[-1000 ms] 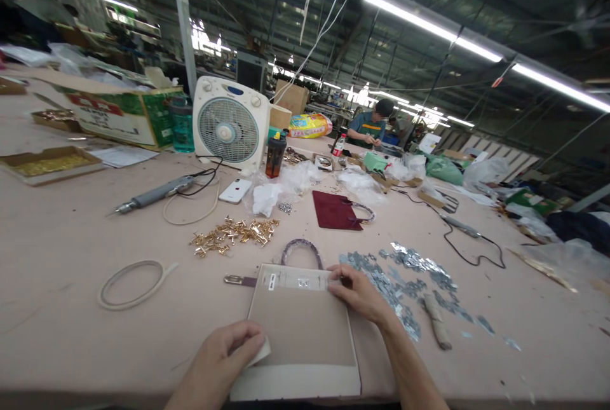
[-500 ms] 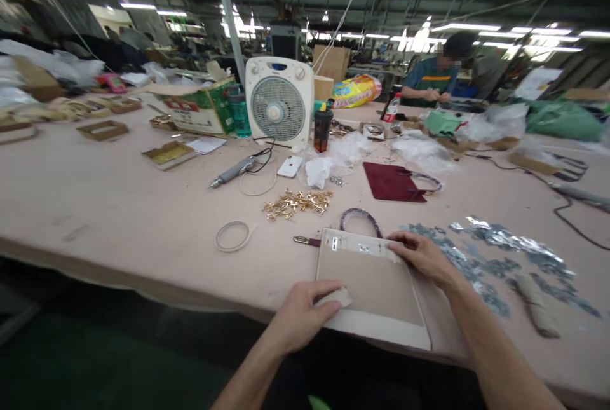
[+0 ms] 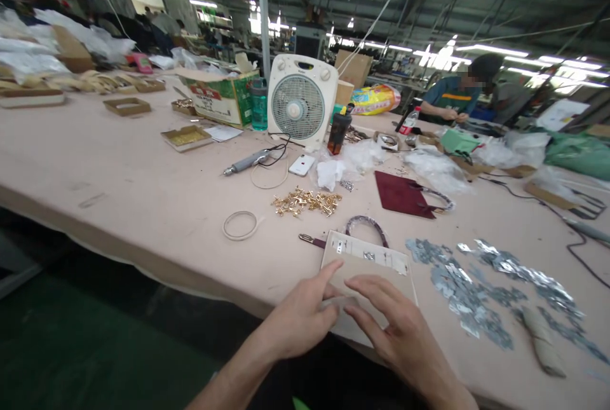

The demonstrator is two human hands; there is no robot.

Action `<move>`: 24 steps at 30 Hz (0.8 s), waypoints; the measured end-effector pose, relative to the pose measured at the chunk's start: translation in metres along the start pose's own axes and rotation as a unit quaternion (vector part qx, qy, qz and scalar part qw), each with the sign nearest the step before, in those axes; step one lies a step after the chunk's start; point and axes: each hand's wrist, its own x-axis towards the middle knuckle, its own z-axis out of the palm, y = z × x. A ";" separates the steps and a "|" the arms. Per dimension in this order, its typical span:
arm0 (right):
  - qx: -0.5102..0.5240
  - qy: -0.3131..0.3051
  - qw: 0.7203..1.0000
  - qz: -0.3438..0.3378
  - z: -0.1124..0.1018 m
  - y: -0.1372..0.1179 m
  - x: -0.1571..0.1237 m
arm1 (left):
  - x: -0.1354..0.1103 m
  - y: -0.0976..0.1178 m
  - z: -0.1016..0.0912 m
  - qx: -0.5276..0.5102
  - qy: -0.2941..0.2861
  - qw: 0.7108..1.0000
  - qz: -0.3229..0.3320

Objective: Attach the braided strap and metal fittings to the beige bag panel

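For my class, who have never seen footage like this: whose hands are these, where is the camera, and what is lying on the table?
The camera sits on a person's head and looks down at their own two bare hands. The left hand and right hand both rest flat on a beige panel at the near edge of the long table; neither grips anything. Around it lie a heap of gold metal fittings, a scatter of silver pieces, a maroon piece and a ring of tape. Further back stands a white fan. Another person works at the far side.

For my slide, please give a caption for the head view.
Both hands, left hand and right hand, rest flat on a beige card panel at the table's edge.
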 end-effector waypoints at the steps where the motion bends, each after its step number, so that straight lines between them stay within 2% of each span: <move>1: -0.004 -0.008 1.000 -0.002 0.003 -0.001 0.002 | 0.000 0.000 0.001 0.002 -0.001 1.000 0.002; 6: -0.015 -0.057 0.998 0.006 0.005 -0.002 0.005 | -0.002 0.001 0.003 -0.001 0.004 1.000 0.012; 10: -0.009 -0.061 0.998 0.024 0.002 -0.006 0.002 | -0.004 0.002 0.001 0.039 0.019 0.998 0.035; 13: 0.000 -0.064 0.997 0.037 0.002 -0.007 -0.001 | -0.003 0.003 -0.001 0.092 0.008 0.994 0.057; 18: 0.001 -0.053 0.997 0.050 0.006 -0.008 -0.007 | -0.003 0.007 -0.001 0.115 0.001 0.990 0.081; 21: 0.002 -0.037 0.998 0.044 0.007 -0.010 -0.007 | -0.003 0.006 0.000 0.080 0.005 0.994 0.072; 24: -0.021 0.013 1.000 0.011 0.010 -0.012 -0.009 | -0.001 0.001 0.006 -0.033 0.004 0.999 0.038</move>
